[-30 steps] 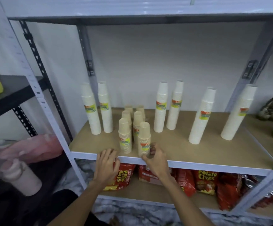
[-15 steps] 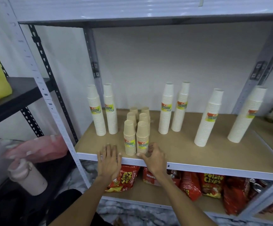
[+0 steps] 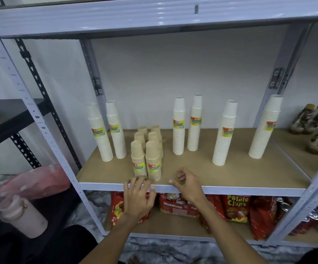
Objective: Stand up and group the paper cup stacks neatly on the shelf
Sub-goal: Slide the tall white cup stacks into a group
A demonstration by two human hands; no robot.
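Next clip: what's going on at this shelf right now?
A person is tidying paper cup stacks on a board shelf. Six short tan stacks stand grouped in two rows near the front edge. Six tall white stacks stand upright but spread out behind them. The left hand hovers at the shelf edge below the tan group; the right hand is beside it, loosely curled. Neither holds anything.

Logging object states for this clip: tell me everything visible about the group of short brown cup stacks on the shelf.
The brown paper cup stacks are six short stacks of kraft-coloured cups, nested upside down, standing upright in two close columns of three running front to back. The front two carry yellow-green labels with red marks. They stand on the shelf board near its front edge, between the tall white stacks. The left hand is just in front of them; its fingers come close to the front stacks' bases, contact unclear.
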